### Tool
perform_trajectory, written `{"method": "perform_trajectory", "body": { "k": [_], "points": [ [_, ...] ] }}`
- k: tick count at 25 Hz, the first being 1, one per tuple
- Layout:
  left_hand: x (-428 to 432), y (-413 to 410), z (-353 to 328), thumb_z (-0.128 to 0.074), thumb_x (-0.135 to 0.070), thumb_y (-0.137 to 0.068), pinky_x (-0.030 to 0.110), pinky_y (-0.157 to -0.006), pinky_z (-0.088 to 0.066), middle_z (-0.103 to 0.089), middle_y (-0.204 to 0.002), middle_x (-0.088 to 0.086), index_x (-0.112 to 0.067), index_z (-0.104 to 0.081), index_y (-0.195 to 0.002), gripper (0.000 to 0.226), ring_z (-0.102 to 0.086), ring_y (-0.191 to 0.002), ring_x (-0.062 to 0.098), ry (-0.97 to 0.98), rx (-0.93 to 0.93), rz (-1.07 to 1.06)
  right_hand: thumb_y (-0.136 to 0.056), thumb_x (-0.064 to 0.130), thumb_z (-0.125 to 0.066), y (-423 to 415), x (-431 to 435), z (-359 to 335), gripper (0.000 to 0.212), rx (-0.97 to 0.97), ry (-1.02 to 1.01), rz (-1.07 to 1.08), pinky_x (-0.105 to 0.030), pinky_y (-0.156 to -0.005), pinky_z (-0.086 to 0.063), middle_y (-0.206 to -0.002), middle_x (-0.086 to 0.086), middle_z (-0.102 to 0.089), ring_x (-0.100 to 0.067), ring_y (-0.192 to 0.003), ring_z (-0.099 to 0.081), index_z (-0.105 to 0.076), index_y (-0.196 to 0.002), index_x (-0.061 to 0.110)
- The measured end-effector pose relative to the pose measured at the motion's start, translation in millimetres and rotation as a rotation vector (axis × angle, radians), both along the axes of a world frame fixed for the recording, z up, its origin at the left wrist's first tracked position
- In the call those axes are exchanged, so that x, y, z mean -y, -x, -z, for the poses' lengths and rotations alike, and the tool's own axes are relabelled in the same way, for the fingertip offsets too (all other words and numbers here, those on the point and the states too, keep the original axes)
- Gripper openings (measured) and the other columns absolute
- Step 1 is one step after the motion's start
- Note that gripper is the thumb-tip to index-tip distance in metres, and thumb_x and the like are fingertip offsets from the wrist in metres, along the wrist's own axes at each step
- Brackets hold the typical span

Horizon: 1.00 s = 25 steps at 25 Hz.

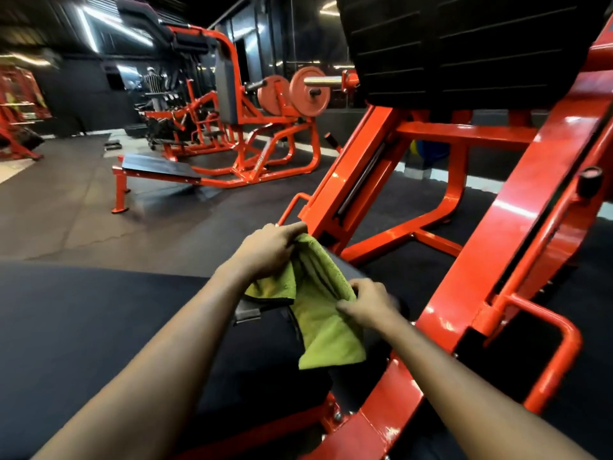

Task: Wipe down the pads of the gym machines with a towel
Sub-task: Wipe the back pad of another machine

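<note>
Dark rubber flooring (83, 200) runs through a dim gym filled with orange machines, and a hack-squat style frame (265, 151) with weight plates (308, 91) stands further back. Close by on the right, an orange leg press frame (517, 224) rises to a black ribbed footplate (464, 51). Both bare arms reach out over a broad black seat pad (99, 327). The left hand (268, 250) has its fingers curled down tight over the top corner of a lime-green towel (321, 320), bunching the cloth just beside the orange rail. The right hand (368, 302) sits lower, thumb and bent fingers pinching the towel's right edge. Between them the cloth is folded and slack, its lower end hanging down in front of the pad's dark far edge; whether it touches the pad I cannot tell
</note>
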<state>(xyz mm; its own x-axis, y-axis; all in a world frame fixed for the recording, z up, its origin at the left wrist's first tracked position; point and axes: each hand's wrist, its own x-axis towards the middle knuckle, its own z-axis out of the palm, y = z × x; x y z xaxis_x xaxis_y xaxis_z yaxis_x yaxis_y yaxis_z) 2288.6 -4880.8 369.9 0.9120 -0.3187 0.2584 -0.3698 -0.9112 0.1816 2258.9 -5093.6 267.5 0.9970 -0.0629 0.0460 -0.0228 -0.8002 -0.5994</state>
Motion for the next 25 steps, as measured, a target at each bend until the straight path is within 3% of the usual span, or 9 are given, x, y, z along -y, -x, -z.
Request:
{"method": "perform_trajectory", "body": {
  "k": [3,7,12,16,18,20,23,25],
  "points": [
    [-30.5,-27.3,11.9,-0.045,-0.013,-0.093,0.041,-0.068,-0.045,-0.048,-0.089,0.006,-0.026,-0.045,-0.121,0.031,-0.058,-0.086,0.038,-0.216,-0.057,-0.030,-0.085,0.037,-0.069,-25.8,11.1,17.9,0.014,0.054,0.059,0.043,-0.033,-0.071,-0.045,-0.104,-0.011,-0.071,-0.034,-0.105,-0.067,-0.066,-0.090,0.024],
    [-53.9,-54.2,-1.7,-0.046,-0.003,-0.084,0.044,-0.065,-0.048,-0.049,-0.082,0.006,-0.017,-0.044,-0.100,0.021,-0.054,-0.074,0.035,-0.221,-0.067,-0.059,-0.089,0.062,-0.061,-53.8,31.7,-16.6,0.042,0.305,0.239,0.115,-0.040,-0.081,-0.045,-0.090,-0.013,-0.072,-0.040,-0.096,-0.065,-0.061,-0.080,0.022],
    [-54.1,-51.7,-93.0,-0.048,-0.003,-0.080,0.039,-0.066,-0.043,-0.049,-0.085,0.009,-0.013,-0.044,-0.095,0.019,-0.055,-0.082,0.038,-0.151,-0.119,-0.172,-0.069,0.084,-0.065,-40.9,51.3,-147.1,0.069,0.325,0.026,0.160,-0.037,-0.060,-0.038,-0.063,-0.005,-0.062,-0.038,-0.081,-0.066,-0.048,-0.063,0.018],
    [-60.4,-22.0,-195.9,-0.045,-0.007,-0.082,0.044,-0.077,-0.049,-0.057,-0.096,0.008,-0.019,-0.047,-0.096,0.019,-0.059,-0.095,0.037,-0.072,-0.123,-0.257,-0.054,0.086,-0.069,-20.0,73.2,-274.6,0.072,0.242,-0.153,0.116,-0.035,-0.051,-0.033,-0.049,0.003,-0.047,-0.020,-0.058,-0.054,-0.046,-0.055,0.018],
    [-54.5,1.9,-261.7,-0.039,-0.011,-0.089,0.045,-0.079,-0.046,-0.052,-0.092,0.001,-0.021,-0.042,-0.095,0.012,-0.055,-0.089,0.034,-0.002,-0.070,-0.338,-0.060,0.072,-0.080,-7.1,82.6,-338.2,0.062,0.215,-0.224,0.098,-0.032,-0.051,-0.033,-0.051,0.005,-0.050,-0.012,-0.054,-0.049,-0.049,-0.056,0.019],
    [-48.9,29.8,-324.7,-0.036,-0.017,-0.095,0.044,-0.074,-0.043,-0.049,-0.088,0.004,-0.019,-0.038,-0.094,0.003,-0.053,-0.084,0.036,0.085,-0.033,-0.412,-0.069,0.044,-0.090,9.5,89.8,-395.7,0.042,0.154,-0.306,0.049,-0.027,-0.052,-0.035,-0.060,0.007,-0.058,-0.009,-0.058,-0.050,-0.057,-0.062,0.020],
    [-60.1,72.2,-430.9,-0.042,-0.033,-0.100,0.040,-0.065,-0.038,-0.053,-0.082,0.012,-0.014,-0.041,-0.091,0.021,-0.052,-0.079,0.038,0.241,-0.042,-0.480,-0.079,0.009,-0.085,45.5,96.1,-493.8,0.021,0.043,-0.498,0.018,-0.020,-0.052,-0.040,-0.070,0.001,-0.062,-0.011,-0.065,-0.052,-0.065,-0.077,0.014],
    [-74.8,94.7,-492.5,-0.061,-0.047,-0.093,0.038,-0.062,-0.035,-0.052,-0.074,0.010,-0.009,-0.045,-0.085,0.042,-0.051,-0.075,0.035,0.371,-0.021,-0.450,-0.080,0.000,-0.081,66.2,100.0,-548.5,0.017,0.050,-0.603,0.058,-0.015,-0.050,-0.041,-0.072,-0.003,-0.062,-0.013,-0.066,-0.054,-0.066,-0.084,0.008]
  ]
}}
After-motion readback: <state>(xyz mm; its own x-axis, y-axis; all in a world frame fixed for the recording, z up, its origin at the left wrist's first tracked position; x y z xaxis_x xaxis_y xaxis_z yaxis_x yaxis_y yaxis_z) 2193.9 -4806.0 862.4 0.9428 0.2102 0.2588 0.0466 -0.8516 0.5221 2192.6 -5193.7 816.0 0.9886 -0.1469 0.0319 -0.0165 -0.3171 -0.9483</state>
